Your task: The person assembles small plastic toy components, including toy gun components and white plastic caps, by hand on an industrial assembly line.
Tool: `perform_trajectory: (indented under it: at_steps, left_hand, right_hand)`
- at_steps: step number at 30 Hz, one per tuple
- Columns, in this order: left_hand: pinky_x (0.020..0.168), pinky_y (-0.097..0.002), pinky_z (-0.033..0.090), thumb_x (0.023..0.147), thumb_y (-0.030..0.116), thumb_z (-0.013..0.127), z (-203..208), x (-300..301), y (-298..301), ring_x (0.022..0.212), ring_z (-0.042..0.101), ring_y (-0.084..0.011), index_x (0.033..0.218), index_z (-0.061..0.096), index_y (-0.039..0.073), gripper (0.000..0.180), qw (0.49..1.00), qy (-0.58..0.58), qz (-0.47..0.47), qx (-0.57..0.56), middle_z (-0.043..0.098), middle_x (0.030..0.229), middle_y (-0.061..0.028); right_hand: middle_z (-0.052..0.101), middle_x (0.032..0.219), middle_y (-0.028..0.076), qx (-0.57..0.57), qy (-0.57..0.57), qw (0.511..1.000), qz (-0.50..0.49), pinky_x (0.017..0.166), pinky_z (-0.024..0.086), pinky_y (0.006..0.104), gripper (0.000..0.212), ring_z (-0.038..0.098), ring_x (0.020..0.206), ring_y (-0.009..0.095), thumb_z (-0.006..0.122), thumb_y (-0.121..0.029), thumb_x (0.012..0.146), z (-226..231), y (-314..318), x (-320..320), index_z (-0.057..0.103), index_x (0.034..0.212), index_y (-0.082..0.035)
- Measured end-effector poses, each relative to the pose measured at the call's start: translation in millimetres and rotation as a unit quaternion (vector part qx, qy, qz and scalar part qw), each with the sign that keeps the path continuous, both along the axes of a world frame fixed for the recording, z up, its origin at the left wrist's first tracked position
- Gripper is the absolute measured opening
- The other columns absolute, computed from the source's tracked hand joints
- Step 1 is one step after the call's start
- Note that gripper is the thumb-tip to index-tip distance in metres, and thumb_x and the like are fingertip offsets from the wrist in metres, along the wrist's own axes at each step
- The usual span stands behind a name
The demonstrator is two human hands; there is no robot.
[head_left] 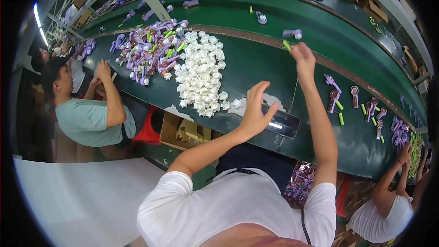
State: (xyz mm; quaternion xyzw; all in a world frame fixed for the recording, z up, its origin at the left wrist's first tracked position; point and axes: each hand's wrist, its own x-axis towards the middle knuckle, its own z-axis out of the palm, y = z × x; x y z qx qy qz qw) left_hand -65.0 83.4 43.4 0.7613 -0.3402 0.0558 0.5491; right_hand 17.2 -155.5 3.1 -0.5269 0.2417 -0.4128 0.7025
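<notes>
My right hand (303, 59) reaches over the far edge of the green table, fingers pinched on a small bright-green cylinder (286, 45) that looks like a battery cell. Just beyond it, a purple piece with a white flower-shaped part (292, 34) lies on the green conveyor belt (228, 11). My left hand (257, 113) is open and holds nothing, thumb and fingers apart. Beneath and beside it lies a dark smartphone (286, 125) on the table. Left of that hand spreads a big pile of white flower-shaped parts (200, 73), one loose part (236, 104) being closest.
A heap of purple pieces with green cylinders (148, 52) lies beyond the white pile. Several brown-and-purple pieces (354, 96) lie to the right. Co-workers sit left (89, 119) and right (382, 215). A cardboard box (171, 130) stands below the table edge.
</notes>
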Motion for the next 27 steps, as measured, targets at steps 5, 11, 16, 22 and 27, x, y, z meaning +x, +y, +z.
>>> perform_trajectory:
  at_steps: [5,11,16,22,27]
  left_hand:
    - [0.085,-0.0371,0.049,0.082,0.001,0.067,-19,-23,52,0.097,0.061,-0.0321,0.100,0.065,-0.002,0.018,1.000,0.004,0.012,-0.011,0.063,0.104,-0.0150]
    - [0.082,-0.0320,0.050,0.084,-0.003,0.066,-14,-13,58,0.089,0.064,-0.0239,0.094,0.067,-0.003,0.010,1.000,0.001,0.029,-0.008,0.066,0.096,-0.0135]
    - [0.082,-0.0273,0.050,0.091,0.002,0.063,4,36,42,0.092,0.062,-0.0166,0.094,0.066,-0.004,0.008,0.998,0.066,-0.002,-0.018,0.066,0.093,-0.0112]
    - [0.079,-0.0292,0.055,0.090,0.007,0.065,-2,80,-60,0.089,0.069,-0.0175,0.107,0.067,-0.003,0.020,0.988,0.011,-0.143,0.059,0.070,0.100,-0.0119]
    - [0.095,-0.0394,0.050,0.077,0.008,0.074,-33,80,-196,0.117,0.059,-0.0335,0.134,0.052,0.005,0.061,0.954,-0.094,-0.271,0.089,0.059,0.130,-0.0190]
  right_hand:
    - [0.059,0.114,0.006,-0.366,0.094,0.764,0.522,0.073,0.051,0.0277,0.039,0.062,0.094,0.014,0.073,-0.006,0.080,13,77,-29,0.063,0.117,-0.005]
    - [0.058,0.105,0.014,-0.595,0.039,0.661,0.457,0.075,0.052,0.0427,0.030,0.062,0.090,0.034,0.071,-0.016,0.074,-25,132,-44,0.065,0.102,-0.005]
    - [0.060,0.097,0.018,-0.578,0.145,0.663,0.453,0.080,0.051,0.0471,0.025,0.063,0.091,0.039,0.068,-0.014,0.076,1,122,-63,0.065,0.097,-0.001]
    - [0.059,0.085,0.013,-0.447,0.172,0.810,0.338,0.070,0.051,0.0401,0.032,0.062,0.072,0.029,0.068,-0.012,0.078,35,53,-141,0.067,0.107,-0.001]
    - [0.058,0.082,0.010,-0.388,0.203,0.858,0.268,0.063,0.050,0.0347,0.034,0.060,0.066,0.022,0.069,-0.011,0.080,32,34,-201,0.067,0.114,-0.005]
